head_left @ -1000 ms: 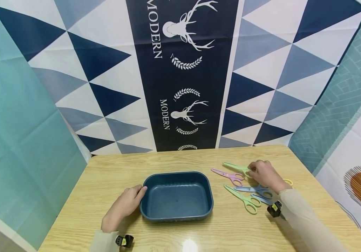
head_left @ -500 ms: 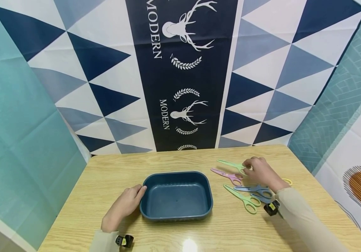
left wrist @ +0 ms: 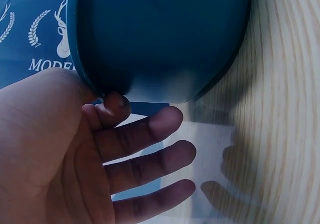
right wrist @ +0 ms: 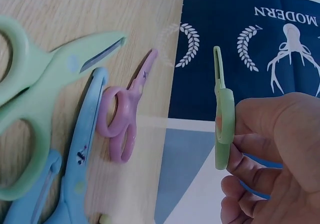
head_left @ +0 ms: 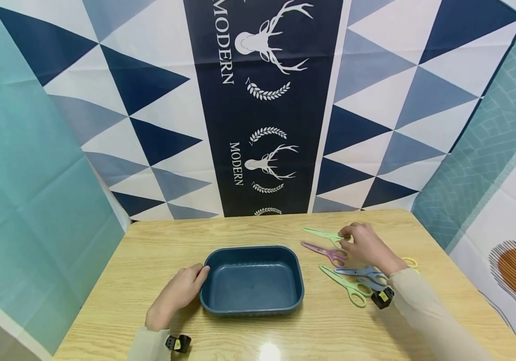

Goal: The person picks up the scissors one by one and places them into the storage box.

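My left hand (head_left: 181, 291) pinches the left rim of a dark blue rectangular plastic tub (head_left: 252, 286). In the left wrist view its thumb and index finger meet at the tub's rim, while the other fingers (left wrist: 172, 156) extend loosely below. At the far right of the table, my right hand (head_left: 366, 244) pinches a pair of light green scissors (head_left: 323, 233) by the handles. The right wrist view shows these green scissors (right wrist: 225, 114) edge-on, raised off the table, blades pointing away from the fingers. Right below them lie pink scissors (head_left: 318, 249), flat on the wood.
Nearer the front are another green pair of scissors (head_left: 350, 286) and blue scissors (head_left: 357, 271), overlapping in part. A yellow handle (head_left: 410, 261) shows behind the right forearm. The wooden table (head_left: 172, 230) ends against a patterned cloth backdrop (head_left: 264, 125).
My right hand has moved left and slightly toward the back, carrying the green scissors with it. The left hand and tub have stayed in place.
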